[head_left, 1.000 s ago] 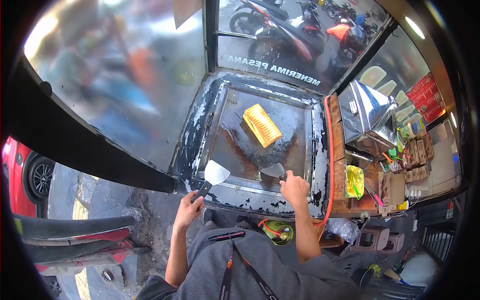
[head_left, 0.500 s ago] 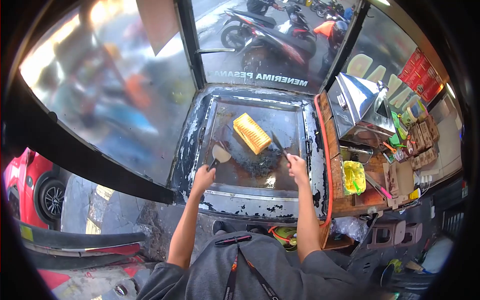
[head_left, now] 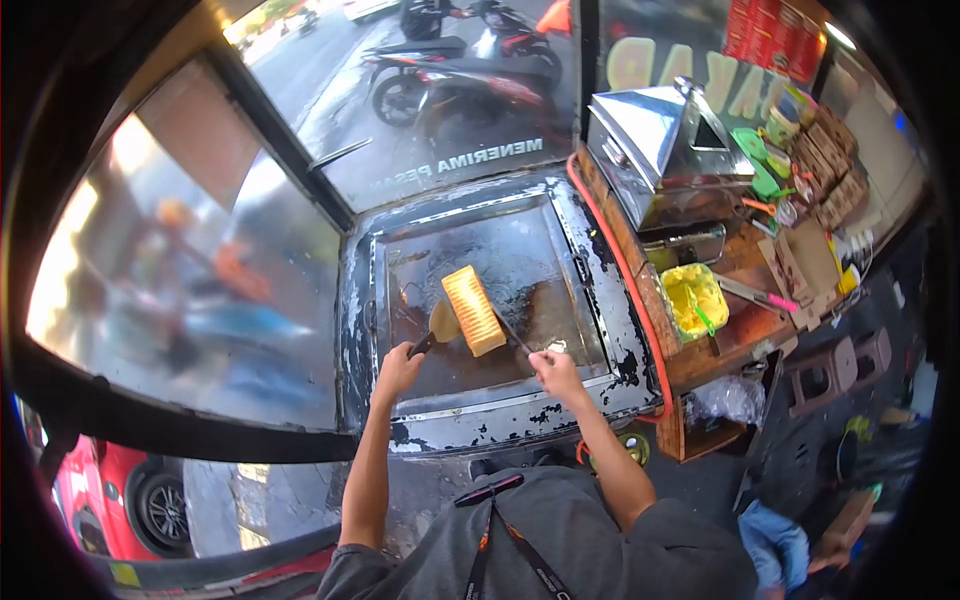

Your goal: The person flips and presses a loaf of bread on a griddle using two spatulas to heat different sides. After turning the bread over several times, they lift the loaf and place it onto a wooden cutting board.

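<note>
A block of toasted bread point(head_left: 473, 312) with browned stripes lies on the dark flat griddle point(head_left: 545, 270). My left hand point(head_left: 399, 372) is closed round the dark handle of a scraper point(head_left: 444, 322). Its broad blade meets the bread's left side. In my right hand point(head_left: 556, 374) is a long, narrow knife point(head_left: 513, 332), its blade against the bread's right side. The knife's tip is hidden by the bread.
An orange hose point(head_left: 625, 265) runs along the griddle's right edge. Beyond it, a wooden counter holds a shiny metal box point(head_left: 665, 150), a tub of yellow spread point(head_left: 693, 303) and a pink-handled utensil point(head_left: 765, 297). Glass panes enclose the far side. Another person's jeans point(head_left: 775, 545) show at lower right.
The bread has come nearer to me and turned more upright in view. Both tools, apart from it before, are now at its sides. The camera view has rotated.
</note>
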The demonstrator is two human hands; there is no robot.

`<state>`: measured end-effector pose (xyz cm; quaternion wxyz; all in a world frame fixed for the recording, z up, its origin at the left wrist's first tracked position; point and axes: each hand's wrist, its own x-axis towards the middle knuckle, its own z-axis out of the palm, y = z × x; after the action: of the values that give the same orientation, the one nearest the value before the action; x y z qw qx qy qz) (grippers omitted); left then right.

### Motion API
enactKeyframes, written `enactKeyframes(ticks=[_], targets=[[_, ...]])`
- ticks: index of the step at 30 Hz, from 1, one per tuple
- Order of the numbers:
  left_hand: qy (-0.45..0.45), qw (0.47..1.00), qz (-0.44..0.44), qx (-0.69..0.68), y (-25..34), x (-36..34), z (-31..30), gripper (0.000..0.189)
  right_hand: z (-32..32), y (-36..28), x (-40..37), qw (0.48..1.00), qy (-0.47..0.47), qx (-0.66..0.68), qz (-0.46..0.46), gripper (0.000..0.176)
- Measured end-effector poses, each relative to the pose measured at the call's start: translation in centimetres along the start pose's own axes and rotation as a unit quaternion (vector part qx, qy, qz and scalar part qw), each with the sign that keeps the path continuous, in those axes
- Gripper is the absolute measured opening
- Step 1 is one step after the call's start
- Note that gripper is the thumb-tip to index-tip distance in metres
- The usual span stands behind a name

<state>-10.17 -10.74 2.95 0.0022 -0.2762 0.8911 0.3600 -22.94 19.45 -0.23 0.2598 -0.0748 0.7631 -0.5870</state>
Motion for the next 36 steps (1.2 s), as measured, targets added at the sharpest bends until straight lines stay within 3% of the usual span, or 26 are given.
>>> enactKeyframes(ticks=[3,5,10,14,17,18,21,22,26,31,36], targets=[[0.049,0.998,0.030,0.016,-0.7,0.9,-0.2,0.026,-0.3,0.4,-1.6,0.994,-0.004,-0.088,-0.058,0.035],[0.024,0.996,0.063,0.056,-0.6,1.4,-1.1,0.027,-1.5,0.5,-2.3,0.983,0.008,-0.133,-0.128,0.033],[-0.011,0.985,0.131,0.107,1.4,0.9,-1.9,0.030,-4.2,0.1,-3.0,0.964,0.010,-0.263,-0.041,0.036],[-0.035,0.981,0.148,0.124,2.6,0.1,-0.4,0.029,-3.3,1.0,-1.9,0.960,0.010,-0.272,-0.064,0.034],[-0.100,0.991,0.073,0.049,5.4,-0.8,-0.9,0.028,-0.7,1.8,-1.1,0.952,0.049,-0.255,-0.164,0.031],[-0.102,0.991,0.087,-0.014,4.0,0.0,-0.8,0.027,0.0,0.6,-1.7,0.944,0.063,-0.266,-0.183,0.031],[-0.083,0.993,0.057,0.057,3.2,1.2,-2.6,0.025,0.1,-2.4,-4.1,0.930,0.041,-0.324,-0.170,0.031],[-0.070,0.992,0.084,0.058,1.5,2.3,-2.8,0.023,-0.1,-2.4,-4.7,0.931,0.041,-0.317,-0.174,0.031],[-0.112,0.986,0.051,0.111,2.2,3.1,-4.3,0.030,-1.9,-2.0,-5.4,0.956,0.024,-0.265,-0.124,0.033],[-0.116,0.988,0.089,0.047,2.2,2.1,-2.6,0.026,-1.3,1.7,-2.0,0.969,0.029,-0.235,-0.070,0.036],[-0.125,0.991,0.046,0.018,1.0,2.2,-2.4,0.032,1.4,-0.9,-1.8,0.943,0.065,-0.278,-0.168,0.033]])
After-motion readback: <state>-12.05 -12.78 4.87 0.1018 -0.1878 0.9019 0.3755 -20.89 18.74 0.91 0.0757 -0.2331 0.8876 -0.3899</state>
